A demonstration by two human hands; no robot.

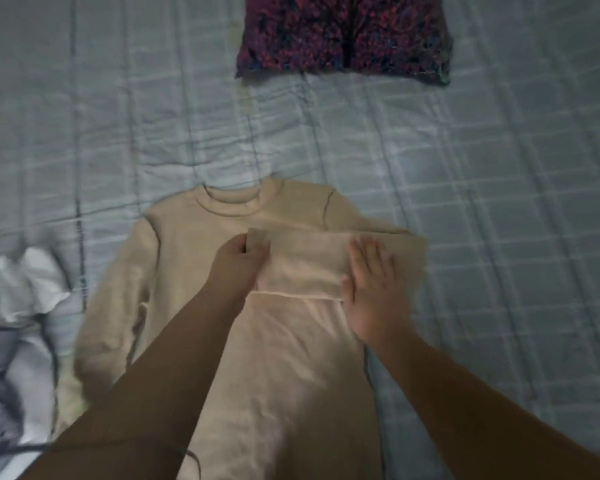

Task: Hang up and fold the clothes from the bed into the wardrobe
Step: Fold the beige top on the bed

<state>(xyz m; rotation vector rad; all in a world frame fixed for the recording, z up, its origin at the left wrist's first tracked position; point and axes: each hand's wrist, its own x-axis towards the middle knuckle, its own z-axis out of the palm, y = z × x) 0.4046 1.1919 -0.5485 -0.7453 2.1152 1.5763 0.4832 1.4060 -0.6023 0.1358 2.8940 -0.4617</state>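
A cream sweater (201,244) lies flat on the bed, collar away from me. Its right sleeve (312,263) is folded across the chest. My left hand (239,263) pinches the cuff end of that sleeve at the middle of the chest. My right hand (371,289) lies flat with spread fingers on the sleeve near the right shoulder. The left sleeve (118,299) lies straight along the sweater's side. A folded dark red and purple knit garment (343,32) rests at the far side of the bed.
The bed is covered with a pale blue quilted spread (499,202). A heap of white and grey clothes (14,323) sits at the left edge. A thin dark cord (193,459) lies at the bottom near my left arm.
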